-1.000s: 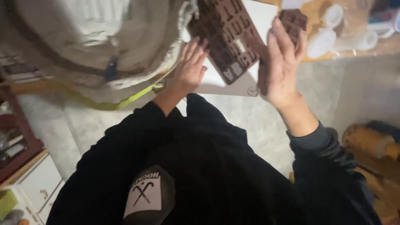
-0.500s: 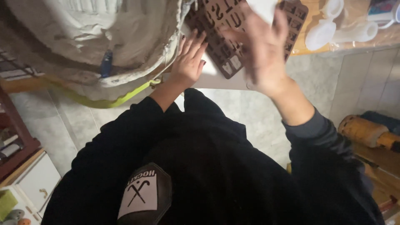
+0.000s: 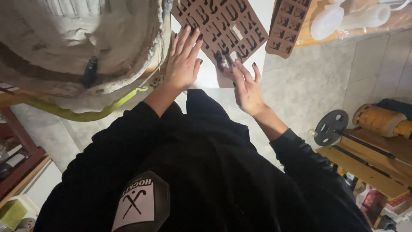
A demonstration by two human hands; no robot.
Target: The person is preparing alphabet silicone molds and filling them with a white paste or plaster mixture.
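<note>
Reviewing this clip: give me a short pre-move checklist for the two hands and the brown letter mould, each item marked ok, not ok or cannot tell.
1. Left hand flat beside the large brown mould, fingers spread, gripping nothing: ok.
2. Right hand open, fingertips at the mould's near edge: ok.
3. Large mould lying flat on the white sheet: ok.
4. Small brown mould lies apart from both hands, to the right: ok.
5. Mould cavities all empty: cannot tell; a few look pale, the rest are dark.
6. Big plaster-crusted tub close to the left hand; whether they touch: cannot tell.
</note>
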